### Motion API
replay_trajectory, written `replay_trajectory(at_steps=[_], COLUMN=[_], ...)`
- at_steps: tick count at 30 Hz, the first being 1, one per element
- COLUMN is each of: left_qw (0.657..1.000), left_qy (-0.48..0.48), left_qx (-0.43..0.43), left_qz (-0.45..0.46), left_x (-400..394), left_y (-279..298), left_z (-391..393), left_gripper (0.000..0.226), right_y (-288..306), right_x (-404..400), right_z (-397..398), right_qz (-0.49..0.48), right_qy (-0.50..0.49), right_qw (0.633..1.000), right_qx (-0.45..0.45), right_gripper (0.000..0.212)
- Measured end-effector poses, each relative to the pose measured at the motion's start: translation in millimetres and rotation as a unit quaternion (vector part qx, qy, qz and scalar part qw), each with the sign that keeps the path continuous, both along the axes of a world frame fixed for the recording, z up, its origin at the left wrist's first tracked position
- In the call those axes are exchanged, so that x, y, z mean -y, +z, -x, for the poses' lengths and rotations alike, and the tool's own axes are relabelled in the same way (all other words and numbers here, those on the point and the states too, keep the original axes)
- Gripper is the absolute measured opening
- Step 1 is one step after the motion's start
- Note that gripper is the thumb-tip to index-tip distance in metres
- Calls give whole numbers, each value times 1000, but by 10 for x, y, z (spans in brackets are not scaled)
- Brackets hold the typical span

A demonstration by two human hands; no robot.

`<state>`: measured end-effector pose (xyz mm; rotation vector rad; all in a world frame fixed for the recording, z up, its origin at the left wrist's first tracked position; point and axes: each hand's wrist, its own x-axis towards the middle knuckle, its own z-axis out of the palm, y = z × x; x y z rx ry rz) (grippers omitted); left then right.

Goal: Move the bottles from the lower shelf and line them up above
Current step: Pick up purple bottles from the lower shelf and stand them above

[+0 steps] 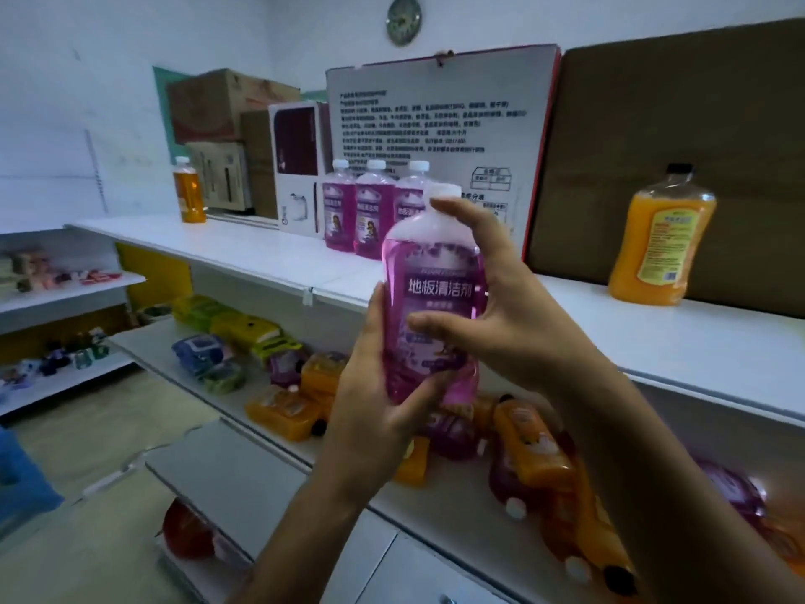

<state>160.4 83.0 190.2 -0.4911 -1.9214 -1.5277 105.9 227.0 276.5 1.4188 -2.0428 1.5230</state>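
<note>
A purple bottle point(431, 298), filled with violet liquid, is held upright in the air before the upper shelf point(697, 342); its base is gripped by the left hand point(379, 403), its side and neck by the right hand point(501, 307). Three purple bottles point(374, 211) are lined up above. Orange bottles point(536, 464) are left lying on the lower shelf point(435, 516). Bare shelf edge is seen between the row and a big orange bottle point(662, 237).

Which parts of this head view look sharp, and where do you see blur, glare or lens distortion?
Head view: the purple bottle held in both hands is sharpest, its label readable; the lower-shelf bottles and left shelves are blurred; the upper shelf edge bows from wide-angle distortion; light glows through the liquid, without harsh glare.
</note>
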Motion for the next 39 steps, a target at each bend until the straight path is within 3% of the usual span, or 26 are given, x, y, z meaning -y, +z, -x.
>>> replay_trajectory(at_steps=[5,8,12,16,24,39], left_qw=[988,979,971,958,894,893], left_qy=[-63,-73,-78,-45,97,141], left_qx=[42,84,130,149,188,196], left_qz=[133,173,183,241,395,380], left_x=[223,253,292,358,453,507], left_y=[505,615,624,675,660,601], left_z=[562,945,1382,1680,2024,2049], left_gripper=[92,55,65,70,52,50], right_y=[321,362,359,383,291,293], right_x=[27,-1,58,104,293,303], right_z=[218,443,806,1186,1722,2328], right_qz=[-4,-70,-136,-156,-159,-141], right_qy=[-111,-174,-239,-270,-335,-333], right_qw=[989,977,954,942,923,931], right_qx=[-92,-106,-120,-124,-107,-46], right_gripper=[91,92,91,91,92,97])
